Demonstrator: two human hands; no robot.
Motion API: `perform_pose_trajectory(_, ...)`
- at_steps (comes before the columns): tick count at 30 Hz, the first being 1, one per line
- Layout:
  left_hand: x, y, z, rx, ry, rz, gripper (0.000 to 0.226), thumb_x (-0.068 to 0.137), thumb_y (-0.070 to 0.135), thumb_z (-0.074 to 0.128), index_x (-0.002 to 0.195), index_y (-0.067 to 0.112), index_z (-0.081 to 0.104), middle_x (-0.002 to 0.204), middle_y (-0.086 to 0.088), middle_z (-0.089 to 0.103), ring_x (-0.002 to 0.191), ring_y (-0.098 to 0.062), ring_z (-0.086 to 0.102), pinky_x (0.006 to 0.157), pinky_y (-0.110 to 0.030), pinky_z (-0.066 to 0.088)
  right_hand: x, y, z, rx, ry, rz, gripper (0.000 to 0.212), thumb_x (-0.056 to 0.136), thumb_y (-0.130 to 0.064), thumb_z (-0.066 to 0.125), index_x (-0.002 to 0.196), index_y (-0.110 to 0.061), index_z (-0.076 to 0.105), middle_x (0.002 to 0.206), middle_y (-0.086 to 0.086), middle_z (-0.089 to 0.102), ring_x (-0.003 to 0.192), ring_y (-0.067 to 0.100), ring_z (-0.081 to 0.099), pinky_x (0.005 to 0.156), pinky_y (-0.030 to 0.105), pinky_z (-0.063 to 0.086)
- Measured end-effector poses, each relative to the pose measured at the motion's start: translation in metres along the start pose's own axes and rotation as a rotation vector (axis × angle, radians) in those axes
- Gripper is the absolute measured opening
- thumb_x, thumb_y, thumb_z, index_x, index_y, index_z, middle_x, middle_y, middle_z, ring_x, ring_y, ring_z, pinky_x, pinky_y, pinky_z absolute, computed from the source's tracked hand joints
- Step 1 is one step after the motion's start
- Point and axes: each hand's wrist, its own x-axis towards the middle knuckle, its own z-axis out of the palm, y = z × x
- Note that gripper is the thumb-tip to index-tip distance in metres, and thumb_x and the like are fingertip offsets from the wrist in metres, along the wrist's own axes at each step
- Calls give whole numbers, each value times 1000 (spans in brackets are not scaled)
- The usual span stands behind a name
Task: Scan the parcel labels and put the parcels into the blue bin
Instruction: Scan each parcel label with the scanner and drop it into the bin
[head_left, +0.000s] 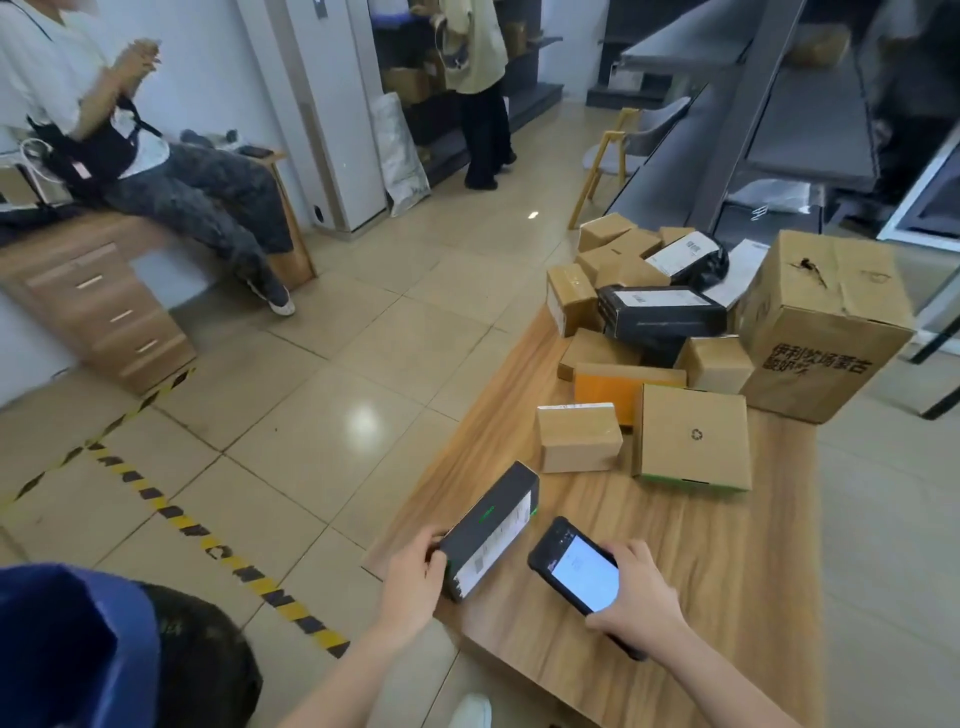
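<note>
My left hand (415, 577) grips the near end of a long black parcel (488, 527) with a white label on its side, at the wooden table's near left corner. Just to its right, my right hand (636, 592) holds a black handheld scanner (576, 571) with its lit screen facing up. The scanner's far end lies close to the label. The blue bin (78, 649) shows at the bottom left on the floor, with dark parcels (208, 660) behind its rim.
The wooden table (727, 571) carries several cardboard boxes (693, 439) and a black box (660, 309) at its far end, plus a large carton (826, 322). A person sits on a desk (104, 291) at left; another stands by shelves. Striped floor tape (218, 551) crosses the tiles.
</note>
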Motion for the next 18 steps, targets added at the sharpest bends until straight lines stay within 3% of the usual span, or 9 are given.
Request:
perform_pose_trajectory(2,4,-1,2,62,62,70,32,96,12,47,118,33,58,110,28,56,107,-1,56,87,-16,43,0,-1,-1,0,8,4,89,54,-41,77,133,-25,39,118,-9,33,96,7,45,87,32,44)
perform_pose_trajectory(4,8,1,6,131,77,146,30,95,31,52,125,37,54,120,27,47,112,2,48,92,-22,42,0,-3,-2,2,14,9,90,54,-41,77,134,-25,39,119,-9,34,98,7,46,88,32,45)
perform_pose_trajectory(7,14,2,13,312,-40,223,52,86,50,57,135,39,45,130,23,39,118,1,38,92,-21,40,0,-3,-4,8,23,16,92,54,-41,77,136,-26,38,122,-10,33,98,6,44,91,34,45)
perform_pose_trajectory(12,23,-4,10,220,-134,181,56,95,37,54,147,35,34,121,18,44,106,0,45,79,-11,36,-3,1,-5,9,26,22,93,52,-40,77,135,-28,37,115,-13,31,95,4,40,91,33,43)
perform_pose_trajectory(18,39,-20,0,193,-226,131,37,99,30,49,134,23,55,121,11,44,115,-8,50,90,-18,37,-3,-3,-4,-2,9,38,96,52,-39,76,138,-29,36,112,-14,28,94,5,42,90,32,42)
